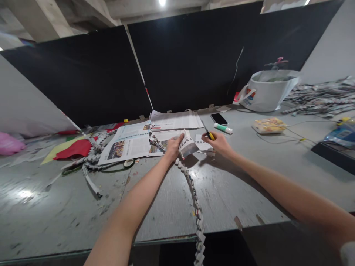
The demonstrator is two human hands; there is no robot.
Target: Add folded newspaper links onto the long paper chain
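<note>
A folded piece of newspaper (189, 145) is pinched between the thumb and fingers of my left hand (173, 147), just above the table. To its right, my right hand (219, 143) is closed around scissors (211, 136) with a black-and-yellow handle; their thin blades point up and away, apart from the paper. Below my left hand, a zigzag chain of folded paper (195, 199) runs toward me and hangs over the table's front edge. Printed newspaper sheets (130, 142) lie behind and left of my hands, with a stack of paper (176, 120) at the back.
A glue stick (223, 128) and phone (219, 119) lie beyond my right hand. Farther right are a yellow packet (269, 125), a white bucket-like bag (270, 90) and heaped paper strips (323, 96). Red paper (73, 149) and tape roll (129, 163) are left. A black panel (188, 62) stands behind.
</note>
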